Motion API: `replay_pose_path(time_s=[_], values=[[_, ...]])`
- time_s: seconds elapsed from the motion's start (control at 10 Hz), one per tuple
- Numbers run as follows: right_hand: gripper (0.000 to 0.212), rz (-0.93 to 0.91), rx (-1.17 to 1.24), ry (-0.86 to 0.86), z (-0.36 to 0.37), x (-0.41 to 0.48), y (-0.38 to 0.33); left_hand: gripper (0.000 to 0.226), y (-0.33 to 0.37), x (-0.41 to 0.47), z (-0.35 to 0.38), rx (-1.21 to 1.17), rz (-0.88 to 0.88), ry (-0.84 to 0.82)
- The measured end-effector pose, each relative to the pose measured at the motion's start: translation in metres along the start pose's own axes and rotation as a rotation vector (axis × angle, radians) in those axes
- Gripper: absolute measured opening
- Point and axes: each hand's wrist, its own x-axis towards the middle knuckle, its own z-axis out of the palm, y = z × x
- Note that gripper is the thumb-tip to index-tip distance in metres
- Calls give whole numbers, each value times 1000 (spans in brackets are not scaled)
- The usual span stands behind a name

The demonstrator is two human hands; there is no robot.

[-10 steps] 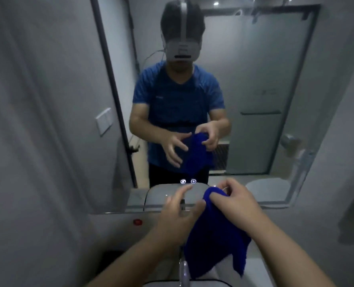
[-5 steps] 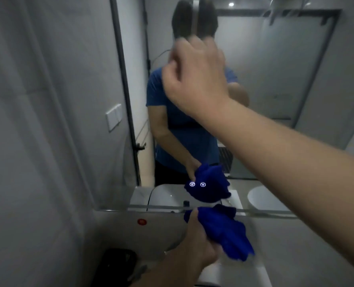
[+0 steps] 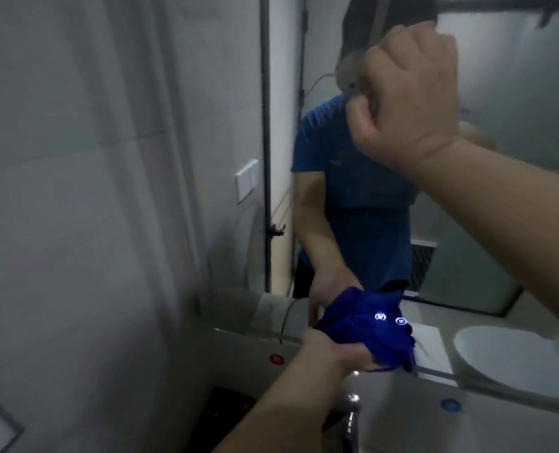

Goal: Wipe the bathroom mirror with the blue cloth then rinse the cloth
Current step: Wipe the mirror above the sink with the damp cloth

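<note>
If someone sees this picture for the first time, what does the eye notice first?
First, the right hand, raised large in a closed fist at upper right in front of the mirror. Next, the bright blue cloth, bunched in the left hand at the mirror's lower edge. Two small lit icons glow there.

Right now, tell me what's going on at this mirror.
A person stands facing the bathroom mirror. The left hand grips a bunched blue cloth against the mirror's lower edge. The right hand is raised in a loose fist in front of the glass, holding nothing visible. A faucet sits below.
</note>
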Motion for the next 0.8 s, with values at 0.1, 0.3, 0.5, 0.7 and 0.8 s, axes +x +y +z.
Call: replay_pose_path(time_s=[0.1, 0.3, 0.5, 0.7, 0.8], values=[[16, -22, 37, 47, 3, 0, 0, 58, 61, -18, -27, -458, -6, -214], [17, -51, 0, 65, 10, 0, 2, 70, 139, -28, -65, -272, 684, 123], [15, -42, -10, 77, 15, -1, 5, 78, 116, -62, -14, 317, 1520, 326], [14, -55, -6, 90, 15, -1, 3, 61, 53, -33, -4, 1090, 2058, 416], [14, -53, -1, 92, 13, 1, 1, 73, 32, 4, -17, 1444, 2162, 457]])
